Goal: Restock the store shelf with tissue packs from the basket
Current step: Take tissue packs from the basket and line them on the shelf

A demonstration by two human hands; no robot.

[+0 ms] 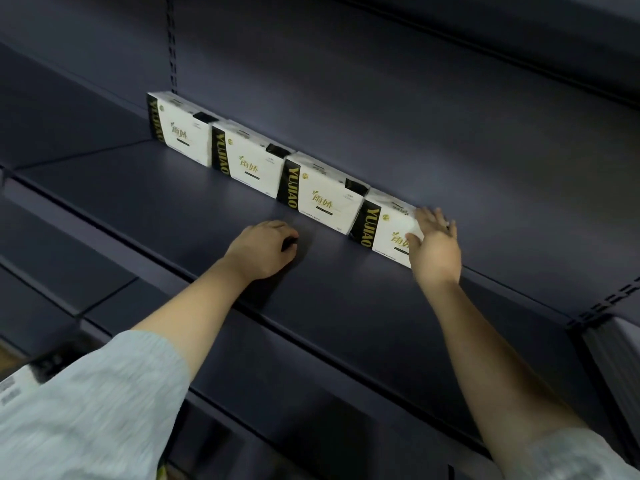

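Observation:
Several white tissue packs with black side bands stand in a row against the back of the dark shelf [242,216]. The rightmost tissue pack [384,226] stands upright at the row's end. My right hand [434,247] lies against its front right part with fingers straight and spread. My left hand [265,249] rests on the shelf in front of the row, fingers curled under, holding nothing. The pack next to the rightmost one [325,199] is untouched. The basket is out of view.
The shelf's back panel [381,98] rises behind the packs. A slotted upright [171,43] runs above the leftmost pack. Another shelf board [519,15] hangs overhead. A lower shelf [69,258] shows at left.

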